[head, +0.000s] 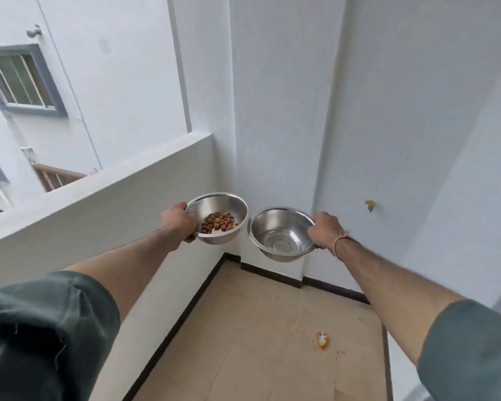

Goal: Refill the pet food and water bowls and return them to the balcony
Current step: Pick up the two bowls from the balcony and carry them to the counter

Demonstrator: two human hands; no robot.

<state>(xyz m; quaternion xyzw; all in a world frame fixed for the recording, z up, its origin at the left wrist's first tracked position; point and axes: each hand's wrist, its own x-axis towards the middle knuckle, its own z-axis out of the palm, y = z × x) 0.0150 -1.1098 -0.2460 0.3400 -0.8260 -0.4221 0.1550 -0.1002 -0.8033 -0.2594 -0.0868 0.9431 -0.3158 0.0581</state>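
Note:
Both arms reach out over the balcony floor, each carrying a steel bowl at chest height. My left hand [177,222] grips the rim of the food bowl [226,204], which holds a small heap of brown kibble [219,222]. My right hand [325,230] grips the rim of the water bowl [275,227]; its inside is shiny, and I cannot tell how much water is in it. The two bowls hang side by side, almost touching, above the far corner of the balcony.
A white parapet wall [99,204] runs along the left, white walls close the corner ahead and right. The beige tiled floor [258,328] has a dark skirting edge. A small orange toy [322,340] lies on the floor. A yellow tap [370,204] sticks out of the right wall.

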